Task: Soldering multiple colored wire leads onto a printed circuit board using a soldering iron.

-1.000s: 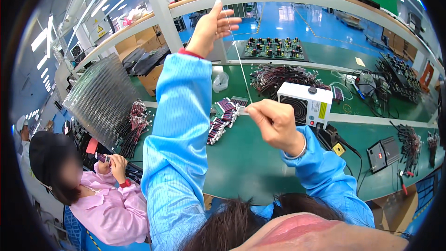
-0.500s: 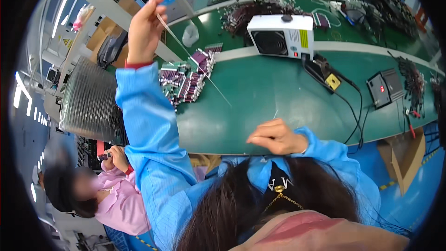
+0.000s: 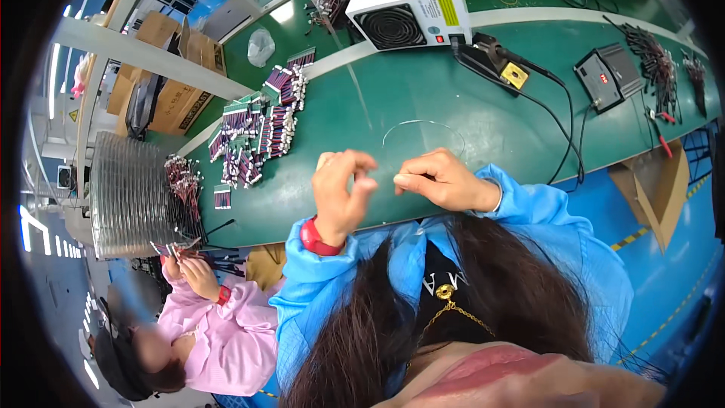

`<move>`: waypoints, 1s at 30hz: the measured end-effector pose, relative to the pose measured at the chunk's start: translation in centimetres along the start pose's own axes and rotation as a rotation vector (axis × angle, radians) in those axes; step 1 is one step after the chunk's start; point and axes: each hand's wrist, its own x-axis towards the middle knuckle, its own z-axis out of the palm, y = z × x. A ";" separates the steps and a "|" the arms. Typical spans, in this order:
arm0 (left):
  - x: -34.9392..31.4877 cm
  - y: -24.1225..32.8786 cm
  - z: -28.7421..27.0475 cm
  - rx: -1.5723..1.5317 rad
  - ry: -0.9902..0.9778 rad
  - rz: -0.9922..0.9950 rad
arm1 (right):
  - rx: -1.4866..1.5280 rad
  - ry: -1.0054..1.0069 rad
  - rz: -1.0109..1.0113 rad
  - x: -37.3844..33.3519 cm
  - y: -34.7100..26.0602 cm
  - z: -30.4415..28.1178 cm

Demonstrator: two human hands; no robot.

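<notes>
Both my hands are close together over the front edge of the green workbench. My left hand (image 3: 341,190), with a red band at the wrist, has curled fingers smeared by motion; whether anything is between them cannot be made out. Just to its right, my right hand (image 3: 439,183) is closed in a pinch, palm down. A thin silvery wire (image 3: 424,122) arcs above the bench behind my right hand, and its lower part runs down toward that hand. The fingertips hide where it is gripped.
Connector boards with short leads (image 3: 260,125) lie heaped at left. A white fan box (image 3: 411,13) stands behind, beside a soldering iron stand (image 3: 513,75) and cables. A control unit (image 3: 609,78) and pliers (image 3: 663,136) are at right. A co-worker's hands (image 3: 195,273) work beside stacked clear trays (image 3: 132,193).
My left hand has come down from high at the left to beside my right hand. The long straight wire strand is now a curved loop. The view has shifted, showing more bench at left.
</notes>
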 end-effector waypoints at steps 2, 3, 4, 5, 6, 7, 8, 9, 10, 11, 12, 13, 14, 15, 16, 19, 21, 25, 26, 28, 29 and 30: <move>-0.8 -0.1 -0.1 -0.144 -0.001 -0.205 | -0.006 -0.042 0.029 0.0 -0.2 0.2; -1.1 -0.2 0.2 -0.181 0.030 -0.209 | -0.021 -0.059 0.010 0.0 -0.2 0.4; -1.4 -0.3 0.5 -0.217 0.060 -0.213 | -0.035 -0.076 -0.009 0.0 -0.1 0.5; -1.7 -0.6 0.8 -0.255 0.088 -0.218 | -0.048 -0.092 -0.025 0.0 0.1 0.5; -2.1 -1.0 1.1 -0.309 0.107 -0.224 | -0.067 -0.114 -0.040 -0.1 0.3 0.6; -2.1 -2.0 0.7 -0.337 0.281 -0.217 | -0.067 -0.109 -0.046 -0.4 0.6 0.0; -1.9 -3.3 0.1 -0.382 0.452 -0.214 | -0.077 -0.110 -0.055 -0.8 0.9 -0.9; -1.9 -4.9 -1.2 -0.326 0.562 -0.234 | -0.072 -0.103 -0.034 -1.5 1.0 -2.1; -1.9 -6.6 -2.6 -0.338 0.612 -0.282 | -0.042 -0.100 0.027 -2.2 1.1 -3.3; -2.1 -8.3 -3.7 -0.353 0.697 -0.332 | -0.020 -0.075 0.055 -3.0 1.1 -4.6; -2.5 -9.9 -4.6 -0.347 0.737 -0.357 | -0.003 -0.067 0.137 -3.9 1.0 -6.0; -2.9 -11.4 -5.3 -0.357 0.802 -0.475 | -0.015 -0.048 0.201 -4.9 0.7 -7.3; -3.4 -12.7 -5.7 -0.345 0.791 -0.409 | 0.006 -0.055 0.217 -5.7 0.6 -8.5; -3.9 -13.7 -6.1 -0.345 0.832 -0.461 | 0.019 -0.011 0.283 -6.4 0.4 -9.6; -4.3 -14.6 -6.2 -0.344 0.874 -0.513 | 0.031 0.031 0.348 -6.8 0.4 -10.3; -5.1 -15.6 -5.5 -0.072 0.814 -0.593 | 0.064 0.058 0.390 -6.7 1.9 -10.3; -4.9 -15.4 -4.7 0.194 0.744 -0.645 | -0.158 0.109 0.225 -5.5 4.0 -7.8; -4.0 -12.7 -0.1 0.717 0.856 -0.320 | -0.566 0.060 0.268 -3.4 7.1 -0.7; -3.8 -11.7 1.7 0.670 0.844 -0.064 | -0.615 0.050 0.256 -2.7 7.5 0.9; -4.5 -9.4 5.8 0.494 0.379 0.000 | -0.568 0.091 0.142 -1.4 8.0 3.3; -4.5 -8.6 7.6 0.506 0.318 0.080 | -0.583 0.065 0.172 -0.9 8.0 4.0; -4.6 -8.2 8.7 0.330 0.341 0.064 | -0.583 0.090 0.135 -0.4 8.0 4.4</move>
